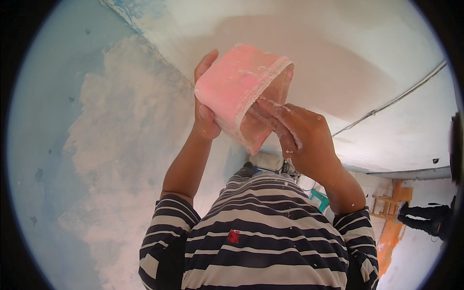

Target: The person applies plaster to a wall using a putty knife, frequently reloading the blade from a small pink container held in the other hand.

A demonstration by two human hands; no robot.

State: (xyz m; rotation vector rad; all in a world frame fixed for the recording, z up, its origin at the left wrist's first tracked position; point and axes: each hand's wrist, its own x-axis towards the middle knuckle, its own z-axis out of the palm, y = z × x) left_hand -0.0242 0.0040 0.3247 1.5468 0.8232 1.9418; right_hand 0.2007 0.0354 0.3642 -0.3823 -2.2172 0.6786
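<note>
A pink plastic tub (237, 84) is raised in front of me and tipped on its side, its opening turned to the right. White smears coat its rim and outer wall. My left hand (207, 104) grips the tub from its left side, with the thumb and fingers spread around the closed end. At the opening is my right hand (304, 135), spotted with white paste. Its fingers are bent close together and the foremost ones reach inside the tub. Whatever they may hold is hidden there, and the tub's contents barely show.
A pale blue surface (38, 145) with broad whitish patches lies at left. Along the white surface at right runs a thin cable (372, 113). Lower right are a wooden frame (384, 208), a teal plastic object (319, 199) and another person's dark-clothed legs (425, 217).
</note>
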